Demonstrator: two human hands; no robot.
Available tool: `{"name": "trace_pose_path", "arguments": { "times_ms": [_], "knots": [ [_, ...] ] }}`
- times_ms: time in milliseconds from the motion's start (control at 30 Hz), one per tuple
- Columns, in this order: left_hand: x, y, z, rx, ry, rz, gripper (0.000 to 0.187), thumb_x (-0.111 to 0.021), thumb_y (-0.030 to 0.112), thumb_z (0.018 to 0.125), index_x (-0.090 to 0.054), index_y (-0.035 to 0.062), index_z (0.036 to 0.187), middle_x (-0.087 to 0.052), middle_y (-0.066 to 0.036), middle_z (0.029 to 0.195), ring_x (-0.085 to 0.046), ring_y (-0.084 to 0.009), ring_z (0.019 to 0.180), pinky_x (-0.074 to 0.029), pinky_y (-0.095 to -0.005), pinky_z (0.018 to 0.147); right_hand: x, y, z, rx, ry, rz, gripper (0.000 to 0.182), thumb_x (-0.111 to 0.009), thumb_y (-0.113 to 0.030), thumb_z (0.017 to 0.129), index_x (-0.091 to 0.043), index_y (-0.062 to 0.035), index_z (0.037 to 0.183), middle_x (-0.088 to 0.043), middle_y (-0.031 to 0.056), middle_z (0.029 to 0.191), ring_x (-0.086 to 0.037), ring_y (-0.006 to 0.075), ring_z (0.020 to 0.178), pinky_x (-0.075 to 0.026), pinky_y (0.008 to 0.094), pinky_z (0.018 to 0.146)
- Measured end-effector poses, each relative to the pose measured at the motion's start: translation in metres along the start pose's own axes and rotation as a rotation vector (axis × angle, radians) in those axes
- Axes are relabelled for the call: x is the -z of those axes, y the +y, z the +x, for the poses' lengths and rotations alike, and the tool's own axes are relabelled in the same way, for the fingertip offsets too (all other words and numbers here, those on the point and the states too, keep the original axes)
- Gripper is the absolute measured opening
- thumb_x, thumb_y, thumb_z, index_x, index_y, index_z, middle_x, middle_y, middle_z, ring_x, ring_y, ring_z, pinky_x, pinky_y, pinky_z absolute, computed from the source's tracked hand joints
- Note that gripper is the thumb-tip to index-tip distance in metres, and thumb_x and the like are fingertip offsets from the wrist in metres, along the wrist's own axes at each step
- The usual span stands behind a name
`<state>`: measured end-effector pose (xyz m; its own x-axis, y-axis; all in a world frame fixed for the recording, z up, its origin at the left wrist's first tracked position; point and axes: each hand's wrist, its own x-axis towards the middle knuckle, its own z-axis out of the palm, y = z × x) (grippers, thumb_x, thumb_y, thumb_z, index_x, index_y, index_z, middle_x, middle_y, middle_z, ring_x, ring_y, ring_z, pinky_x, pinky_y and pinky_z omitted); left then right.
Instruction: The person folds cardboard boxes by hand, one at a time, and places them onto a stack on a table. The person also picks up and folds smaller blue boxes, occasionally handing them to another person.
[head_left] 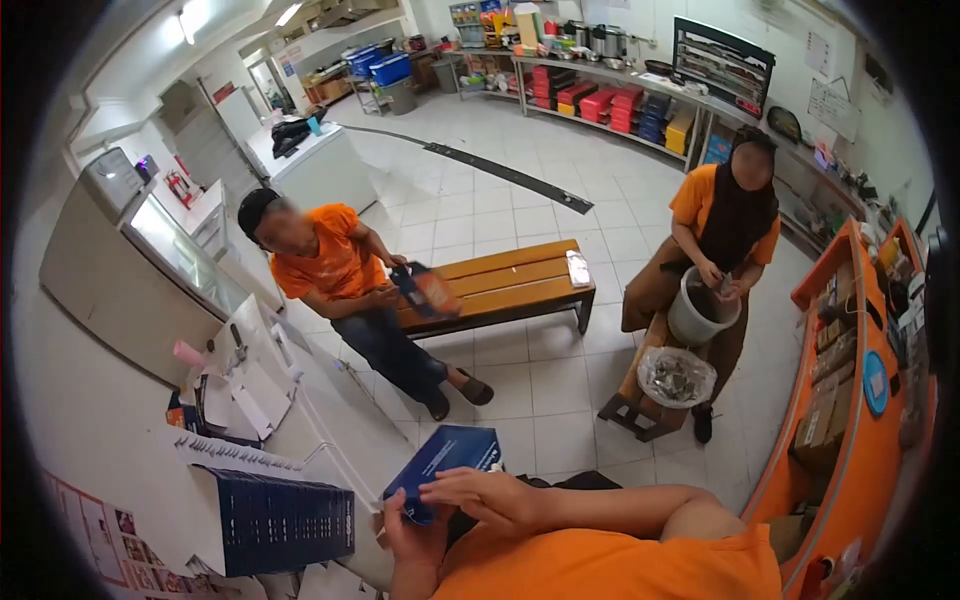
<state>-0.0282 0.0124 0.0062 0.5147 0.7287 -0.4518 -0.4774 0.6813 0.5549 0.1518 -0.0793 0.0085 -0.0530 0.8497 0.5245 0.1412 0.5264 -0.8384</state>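
Both hands are placed at the near side of one blue box (447,462), whose long axis is slanted away rightward. Its near-left end is grasped by the left hand (408,532), the nearer; the right hand (490,497) is laid across, unclenched. One blue stack (285,525), its pieces uncountable, is seen left of the box.

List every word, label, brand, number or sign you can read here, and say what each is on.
Nothing reads clearly enough to quote.
Blue box in the left hand: white print, too small.
Stacked blue cartons: white print, too small.
Whiteboard: writing too faint and small.
Papers on the left wall: print too small.
Round blue disc: markings blurred.
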Motion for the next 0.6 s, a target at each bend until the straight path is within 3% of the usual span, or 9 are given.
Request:
{"name": "trace_pose_path", "arguments": {
  "times_ms": [33, 67, 133, 233, 300, 333, 400, 433, 600],
  "knots": [
    [0.003, -0.007, 0.002, 0.020, -0.003, -0.110, 0.043, -0.064, 0.027, 0.088, -0.057, 0.0040, 0.123, -0.064, -0.015, 0.121, -0.064, -0.0271, 0.112, -0.056, -0.0490, 0.096, -0.006, 0.006, -0.003, -0.010, 0.046, -0.113, 0.047, -0.055, -0.003, 0.101, -0.046, -0.0029, 0.147, -0.053, 0.0245, 0.144, -0.054, 0.0369, 0.132, -0.040, 0.0423, 0.113],
    [0.005, -0.010, 0.003, 0.027, 0.005, -0.119, 0.043, -0.064, 0.027, 0.088, -0.057, 0.0040, 0.123, -0.064, -0.015, 0.121, -0.064, -0.0271, 0.112, -0.056, -0.0490, 0.096, -0.010, 0.007, -0.004, -0.022, 0.040, -0.111, 0.047, -0.055, -0.003, 0.101, -0.046, -0.0029, 0.147, -0.053, 0.0245, 0.144, -0.054, 0.0369, 0.132, -0.040, 0.0423, 0.113],
    [0.009, -0.011, 0.004, 0.058, 0.001, -0.208, 0.045, -0.065, 0.024, 0.085, -0.057, 0.0003, 0.122, -0.065, -0.016, 0.120, -0.065, -0.0287, 0.111, -0.056, -0.0487, 0.097, -0.016, 0.010, -0.004, -0.109, 0.168, 0.069, 0.044, -0.044, -0.002, 0.105, -0.044, -0.0035, 0.149, -0.054, 0.0197, 0.146, -0.059, 0.0322, 0.127, -0.045, 0.0400, 0.109],
    [-0.015, -0.007, -0.002, 0.002, 0.012, -0.154, 0.041, -0.063, 0.016, 0.084, -0.057, -0.0004, 0.121, -0.066, -0.016, 0.120, -0.066, -0.0303, 0.110, -0.057, -0.0474, 0.098, -0.015, 0.022, -0.005, -0.045, 0.289, 0.009, 0.052, -0.052, 0.005, 0.099, -0.042, -0.0034, 0.150, -0.060, 0.0189, 0.134, -0.059, 0.0303, 0.125, -0.050, 0.0385, 0.103],
    [-0.002, -0.006, 0.004, -0.096, 0.068, -0.031, 0.033, -0.057, 0.006, 0.091, -0.056, 0.0007, 0.124, -0.067, -0.012, 0.115, -0.069, -0.0270, 0.109, -0.060, -0.0438, 0.092, -0.013, 0.016, 0.002, -0.029, 0.345, -0.119, 0.059, -0.065, -0.004, 0.096, -0.043, -0.0057, 0.151, -0.062, 0.0175, 0.125, -0.058, 0.0357, 0.122, -0.047, 0.0447, 0.105],
    [0.003, -0.010, 0.003, -0.099, 0.072, -0.039, 0.033, -0.057, 0.006, 0.091, -0.056, 0.0007, 0.124, -0.067, -0.012, 0.115, -0.069, -0.0270, 0.109, -0.060, -0.0438, 0.092, -0.011, 0.010, 0.007, -0.031, 0.336, -0.118, 0.059, -0.065, -0.004, 0.096, -0.043, -0.0057, 0.151, -0.062, 0.0175, 0.125, -0.058, 0.0357, 0.122, -0.047, 0.0447, 0.105],
    [-0.008, -0.015, -0.003, -0.253, -0.011, 0.191, 0.033, -0.052, -0.003, 0.094, -0.054, 0.0041, 0.126, -0.067, -0.012, 0.116, -0.070, -0.0242, 0.104, -0.063, -0.0386, 0.084, -0.009, 0.001, 0.017, 0.018, 0.126, -0.504, 0.061, -0.071, -0.015, 0.093, -0.047, -0.0117, 0.150, -0.059, 0.0178, 0.131, -0.055, 0.0389, 0.123, -0.044, 0.0483, 0.106],
    [-0.004, -0.016, -0.002, -0.239, -0.032, 0.224, 0.029, -0.053, -0.001, 0.100, -0.053, 0.0070, 0.128, -0.067, -0.011, 0.115, -0.070, -0.0212, 0.097, -0.062, -0.0341, 0.074, -0.013, 0.014, 0.015, -0.030, 0.108, -0.600, 0.057, -0.073, -0.023, 0.092, -0.055, -0.0175, 0.145, -0.055, 0.0182, 0.136, -0.052, 0.0382, 0.126, -0.045, 0.0490, 0.102],
    [0.011, -0.014, 0.009, -0.195, -0.059, 0.155, 0.023, -0.059, 0.012, 0.102, -0.057, 0.0067, 0.125, -0.068, -0.008, 0.114, -0.068, -0.0188, 0.096, -0.061, -0.0331, 0.075, 0.001, 0.011, 0.017, 0.023, -0.004, -0.592, 0.051, -0.070, -0.031, 0.092, -0.061, -0.0200, 0.141, -0.053, 0.0193, 0.140, -0.049, 0.0361, 0.129, -0.040, 0.0490, 0.105]
  ]
}}
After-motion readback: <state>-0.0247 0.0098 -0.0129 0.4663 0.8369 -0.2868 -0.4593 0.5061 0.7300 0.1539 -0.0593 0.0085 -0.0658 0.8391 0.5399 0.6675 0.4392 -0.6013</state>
